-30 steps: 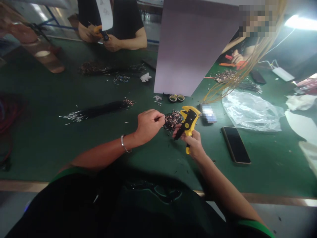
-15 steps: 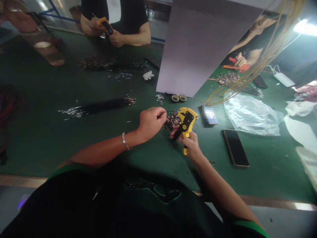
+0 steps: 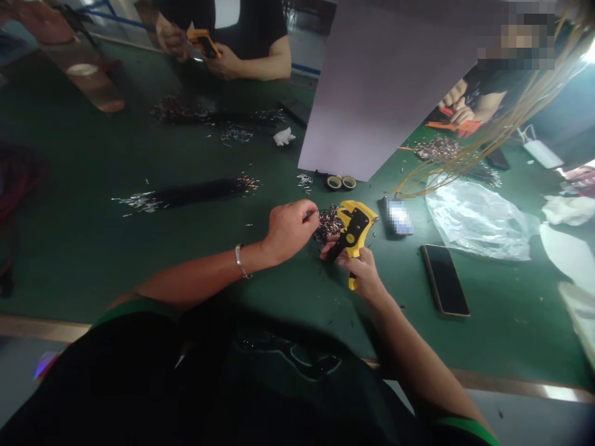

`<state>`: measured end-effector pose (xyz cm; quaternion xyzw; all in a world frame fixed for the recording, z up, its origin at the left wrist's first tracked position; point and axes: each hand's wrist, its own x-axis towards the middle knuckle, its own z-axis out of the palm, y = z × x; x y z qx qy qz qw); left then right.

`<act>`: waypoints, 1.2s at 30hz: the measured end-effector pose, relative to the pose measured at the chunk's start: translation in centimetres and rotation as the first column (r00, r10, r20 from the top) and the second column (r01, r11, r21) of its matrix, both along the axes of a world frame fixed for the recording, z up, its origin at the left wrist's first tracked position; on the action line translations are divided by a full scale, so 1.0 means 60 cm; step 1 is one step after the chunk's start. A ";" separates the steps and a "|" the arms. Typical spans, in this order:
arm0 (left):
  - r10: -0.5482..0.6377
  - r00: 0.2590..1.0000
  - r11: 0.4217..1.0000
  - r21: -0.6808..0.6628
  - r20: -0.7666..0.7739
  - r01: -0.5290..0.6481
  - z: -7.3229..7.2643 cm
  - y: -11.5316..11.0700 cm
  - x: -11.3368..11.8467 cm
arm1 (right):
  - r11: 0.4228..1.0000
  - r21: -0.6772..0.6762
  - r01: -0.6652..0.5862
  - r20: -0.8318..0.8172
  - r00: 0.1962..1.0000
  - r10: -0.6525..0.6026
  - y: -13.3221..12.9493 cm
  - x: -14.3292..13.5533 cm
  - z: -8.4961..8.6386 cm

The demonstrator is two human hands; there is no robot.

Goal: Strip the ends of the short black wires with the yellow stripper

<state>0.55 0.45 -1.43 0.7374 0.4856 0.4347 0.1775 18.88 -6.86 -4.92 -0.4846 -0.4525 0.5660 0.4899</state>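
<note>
My right hand (image 3: 363, 272) is wrapped round the handles of a yellow and black wire stripper (image 3: 357, 230), whose jaws point up and away from me. Just left of it my left hand (image 3: 292, 230) is closed in a pinch, thumb against fingers, on a thin black wire that barely shows at the fingertips. Between the hands and partly behind the stripper lies a pile of short dark wires with coppery ends (image 3: 329, 222). To the left, a long bundle of black wires (image 3: 198, 191) lies flat, silvery tips at one end and coppery tips at the other.
A grey panel (image 3: 367, 87) stands beyond my hands, two tape rolls (image 3: 341, 183) at its foot. On the right are a small box (image 3: 398, 217), a phone (image 3: 445, 280) and a clear plastic bag (image 3: 483, 217). Across the table, co-workers hold a yellow tool (image 3: 203, 43) and an orange tool (image 3: 458, 127).
The whole view has shifted slightly. My hands keep almost the same pose, the left pinched by the pile and the right round the wire stripper.
</note>
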 end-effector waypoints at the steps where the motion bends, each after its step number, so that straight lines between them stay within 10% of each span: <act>1: -0.002 1.000 1.000 -0.003 -0.003 0.002 -0.002 -0.001 0.001 | 1.000 -0.008 0.000 -0.008 1.000 0.000 0.000 0.001 0.000; 17: -0.144 0.990 0.974 -0.178 -0.010 0.140 0.011 -0.032 0.016 | 1.000 -0.004 0.024 0.005 1.000 -0.024 0.002 -0.004 -0.005; 36: -0.299 0.942 0.894 -0.299 0.155 0.333 0.012 -0.035 0.006 | 0.955 0.291 0.058 0.460 0.867 -0.193 -0.015 -0.025 -0.007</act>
